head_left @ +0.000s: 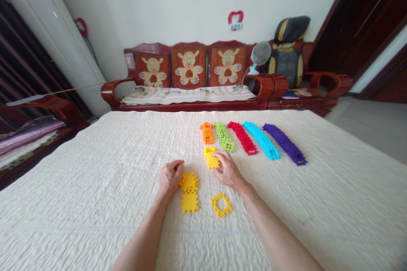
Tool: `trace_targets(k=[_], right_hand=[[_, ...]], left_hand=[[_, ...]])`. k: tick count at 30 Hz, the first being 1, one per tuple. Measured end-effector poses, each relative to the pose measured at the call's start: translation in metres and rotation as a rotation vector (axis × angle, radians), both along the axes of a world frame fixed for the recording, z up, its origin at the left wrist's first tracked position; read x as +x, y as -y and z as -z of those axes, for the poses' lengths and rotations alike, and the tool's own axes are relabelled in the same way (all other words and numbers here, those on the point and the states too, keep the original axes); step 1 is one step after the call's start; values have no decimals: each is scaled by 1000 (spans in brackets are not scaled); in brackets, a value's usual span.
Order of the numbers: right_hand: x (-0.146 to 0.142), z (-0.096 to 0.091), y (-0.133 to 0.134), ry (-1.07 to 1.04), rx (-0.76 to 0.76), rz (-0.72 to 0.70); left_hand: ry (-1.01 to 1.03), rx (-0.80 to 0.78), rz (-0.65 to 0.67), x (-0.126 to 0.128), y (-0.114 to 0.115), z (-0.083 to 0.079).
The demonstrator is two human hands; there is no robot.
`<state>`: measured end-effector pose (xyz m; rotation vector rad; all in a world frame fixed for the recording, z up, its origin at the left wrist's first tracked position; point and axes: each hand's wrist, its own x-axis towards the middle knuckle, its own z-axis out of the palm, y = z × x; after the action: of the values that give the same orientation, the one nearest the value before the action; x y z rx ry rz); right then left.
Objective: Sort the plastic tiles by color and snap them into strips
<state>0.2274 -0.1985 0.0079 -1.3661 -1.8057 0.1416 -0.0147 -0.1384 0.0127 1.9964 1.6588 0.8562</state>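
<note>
On the quilt (111, 169): an orange row (208, 133), the landmark for all places below; sides are the wearer's own.
Right hand (229, 172): just nearer than the orange row and a little to its right, forearm slanting in from the lower right, wrist low, back of the hand up.
Right fingers: thumb and forefinger pinching the tile by its right side.
Tile (213, 162): yellow, solid, nearer than the orange row, overlapping a yellow frame (209, 150) that lies between them.
Left hand (170, 176): nearer than the orange row and to its left, forearm rising from the lower left, knuckles up.
Left fingers: curled in beside a jagged piece (190, 182); whether they grip it, I cannot tell.
Square (190, 202): yellow, nearer than the orange row, to its left.
Ring (221, 205): yellow, well nearer than the orange row, slightly right.
Right of the orange row: green (224, 136), red (242, 138), blue (261, 140) and purple (284, 144) rows.
</note>
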Motion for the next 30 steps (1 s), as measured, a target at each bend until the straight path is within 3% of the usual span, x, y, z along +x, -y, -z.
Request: trace_targets(k=[14, 21, 26, 30], right_hand=[[0, -1, 1, 14, -4, 10], [-13, -20, 11, -26, 54, -42], [-47, -25, 20, 24, -90, -241], [-61, -21, 23, 84, -175, -287]], left_hand=[[39, 16, -25, 1, -2, 5], [517, -93, -97, -3, -8, 3], [724, -126, -110, 0, -7, -5], [954, -215, -86, 8, -1, -9]])
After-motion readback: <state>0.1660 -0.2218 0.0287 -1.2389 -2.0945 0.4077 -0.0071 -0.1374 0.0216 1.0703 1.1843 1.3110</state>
